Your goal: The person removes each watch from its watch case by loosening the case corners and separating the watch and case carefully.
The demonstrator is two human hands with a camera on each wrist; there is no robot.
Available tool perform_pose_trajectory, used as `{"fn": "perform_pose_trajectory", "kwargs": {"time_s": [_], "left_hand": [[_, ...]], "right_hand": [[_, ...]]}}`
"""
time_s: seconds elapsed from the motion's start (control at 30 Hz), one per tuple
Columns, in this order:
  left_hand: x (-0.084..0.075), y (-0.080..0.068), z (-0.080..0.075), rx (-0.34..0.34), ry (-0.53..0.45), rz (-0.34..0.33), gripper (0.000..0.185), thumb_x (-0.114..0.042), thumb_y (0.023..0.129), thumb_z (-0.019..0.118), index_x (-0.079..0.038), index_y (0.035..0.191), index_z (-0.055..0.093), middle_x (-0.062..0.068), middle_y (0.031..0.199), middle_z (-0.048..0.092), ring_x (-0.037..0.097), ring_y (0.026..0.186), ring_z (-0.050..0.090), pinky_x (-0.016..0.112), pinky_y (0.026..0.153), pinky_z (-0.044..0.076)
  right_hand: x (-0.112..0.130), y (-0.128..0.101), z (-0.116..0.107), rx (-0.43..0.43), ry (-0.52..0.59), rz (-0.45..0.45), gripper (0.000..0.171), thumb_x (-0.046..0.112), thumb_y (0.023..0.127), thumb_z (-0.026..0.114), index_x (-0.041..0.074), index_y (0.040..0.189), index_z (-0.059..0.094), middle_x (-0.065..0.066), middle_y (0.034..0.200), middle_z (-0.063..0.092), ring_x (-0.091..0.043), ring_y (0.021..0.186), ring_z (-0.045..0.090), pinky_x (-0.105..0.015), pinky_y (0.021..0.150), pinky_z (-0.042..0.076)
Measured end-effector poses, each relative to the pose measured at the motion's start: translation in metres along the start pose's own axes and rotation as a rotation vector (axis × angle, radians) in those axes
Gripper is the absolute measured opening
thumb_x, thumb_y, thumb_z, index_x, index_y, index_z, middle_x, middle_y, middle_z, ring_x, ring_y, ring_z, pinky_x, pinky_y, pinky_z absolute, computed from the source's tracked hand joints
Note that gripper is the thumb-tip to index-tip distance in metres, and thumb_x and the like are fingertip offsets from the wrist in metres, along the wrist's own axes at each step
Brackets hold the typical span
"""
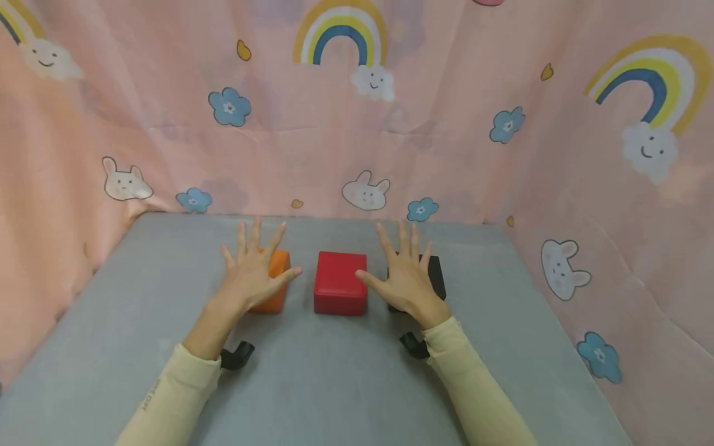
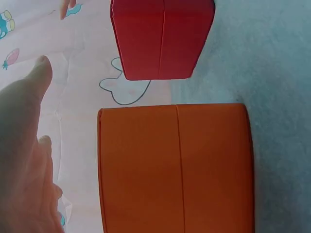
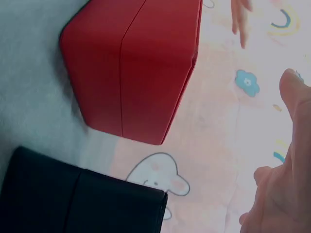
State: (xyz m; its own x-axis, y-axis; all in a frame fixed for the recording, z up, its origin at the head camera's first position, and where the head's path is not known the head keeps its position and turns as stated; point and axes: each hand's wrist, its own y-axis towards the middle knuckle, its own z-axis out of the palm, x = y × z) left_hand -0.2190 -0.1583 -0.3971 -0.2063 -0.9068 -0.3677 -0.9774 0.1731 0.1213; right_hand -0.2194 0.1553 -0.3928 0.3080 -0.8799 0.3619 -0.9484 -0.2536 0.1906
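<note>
Both hands hover with fingers spread, left hand (image 1: 253, 272) over the orange box (image 1: 275, 282), right hand (image 1: 404, 279) over the black box (image 1: 435, 275), red box (image 1: 340, 282) centre-frame between them.

**Three plain boxes against a pastel nursery print**

The orange box (image 1: 274, 282) is a flat, even orange with no marking. The red box (image 1: 340, 282) is a deep, glossy red, also unpatterned. The black box (image 1: 435, 277) is plain matte black. All three sit on a worktop (image 1: 334, 384) covered in a soft, uniform blue-grey.

The curtain (image 1: 446, 124) behind is pale pink, printed with rainbows in mustard, white, yellow and blue, white smiling clouds, white rabbit heads with pink cheeks, blue flowers with white centres and small orange-yellow drops.

Both sleeves (image 1: 173, 396) are pale cream yellow; the left one carries a line of small dark lettering.
</note>
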Motion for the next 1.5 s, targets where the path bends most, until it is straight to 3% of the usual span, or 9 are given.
{"fn": "perform_pose_trajectory", "kwargs": {"time_s": [0.23, 0.37, 0.63, 0.9, 1.13, 1.37, 1.5], "left_hand": [[0.015, 0.002, -0.008, 0.033, 0.008, 0.013, 0.093, -0.070, 0.093, 0.049, -0.035, 0.163, -0.001, 0.015, 0.171, -0.014, 0.046, 0.155, -0.014, 0.080, 0.114, 0.003], [0.026, 0.002, -0.013, 0.060, -0.037, 0.025, 0.094, -0.067, 0.094, 0.053, -0.035, 0.163, -0.002, 0.016, 0.171, -0.013, 0.045, 0.156, -0.013, 0.077, 0.116, 0.003], [0.043, 0.003, -0.023, 0.120, -0.168, 0.110, 0.092, -0.051, 0.095, 0.065, -0.026, 0.164, 0.010, 0.020, 0.171, -0.002, 0.049, 0.155, -0.002, 0.081, 0.111, 0.014], [0.055, 0.002, -0.036, 0.175, -0.209, 0.121, 0.087, -0.048, 0.095, 0.067, -0.020, 0.163, 0.020, 0.023, 0.169, 0.009, 0.051, 0.153, 0.007, 0.081, 0.110, 0.017], [0.062, -0.001, -0.039, 0.179, -0.253, 0.122, 0.081, -0.045, 0.095, 0.067, -0.015, 0.160, 0.029, 0.022, 0.167, 0.018, 0.050, 0.153, 0.014, 0.079, 0.112, 0.017], [0.075, -0.005, -0.036, 0.160, -0.378, 0.123, 0.064, -0.035, 0.101, 0.062, -0.016, 0.156, 0.037, 0.020, 0.165, 0.028, 0.044, 0.150, 0.028, 0.067, 0.115, 0.030], [0.081, -0.007, -0.037, 0.142, -0.427, 0.122, 0.059, -0.032, 0.101, 0.061, -0.014, 0.154, 0.041, 0.019, 0.160, 0.038, 0.043, 0.145, 0.035, 0.065, 0.114, 0.034]], "right_hand": [[0.009, 0.005, -0.001, 0.022, 0.039, -0.053, 0.098, 0.069, 0.089, 0.055, 0.033, 0.164, 0.004, -0.008, 0.172, -0.011, -0.037, 0.157, -0.013, -0.067, 0.123, -0.002], [0.017, 0.008, 0.002, 0.054, 0.076, -0.090, 0.097, 0.067, 0.088, 0.057, 0.030, 0.164, 0.009, -0.012, 0.172, -0.003, -0.038, 0.158, -0.005, -0.067, 0.123, 0.002], [0.030, 0.008, 0.012, 0.148, 0.196, -0.106, 0.097, 0.060, 0.087, 0.064, 0.029, 0.164, 0.014, -0.011, 0.171, 0.007, -0.036, 0.158, 0.004, -0.072, 0.116, 0.024], [0.044, 0.008, 0.015, 0.182, 0.341, -0.145, 0.093, 0.050, 0.088, 0.067, 0.027, 0.163, 0.017, -0.010, 0.170, 0.014, -0.033, 0.157, 0.011, -0.072, 0.113, 0.030], [0.051, 0.006, 0.020, 0.179, 0.413, -0.170, 0.090, 0.044, 0.089, 0.069, 0.023, 0.163, 0.021, -0.010, 0.168, 0.021, -0.033, 0.155, 0.018, -0.070, 0.117, 0.026], [0.061, 0.003, 0.022, 0.210, 0.498, -0.153, 0.081, 0.039, 0.090, 0.071, 0.029, 0.160, 0.030, -0.006, 0.168, 0.024, -0.031, 0.152, 0.028, -0.065, 0.109, 0.042], [0.065, 0.001, 0.027, 0.206, 0.538, -0.166, 0.075, 0.036, 0.093, 0.069, 0.028, 0.159, 0.033, -0.006, 0.168, 0.027, -0.031, 0.152, 0.029, -0.064, 0.112, 0.040]]}}
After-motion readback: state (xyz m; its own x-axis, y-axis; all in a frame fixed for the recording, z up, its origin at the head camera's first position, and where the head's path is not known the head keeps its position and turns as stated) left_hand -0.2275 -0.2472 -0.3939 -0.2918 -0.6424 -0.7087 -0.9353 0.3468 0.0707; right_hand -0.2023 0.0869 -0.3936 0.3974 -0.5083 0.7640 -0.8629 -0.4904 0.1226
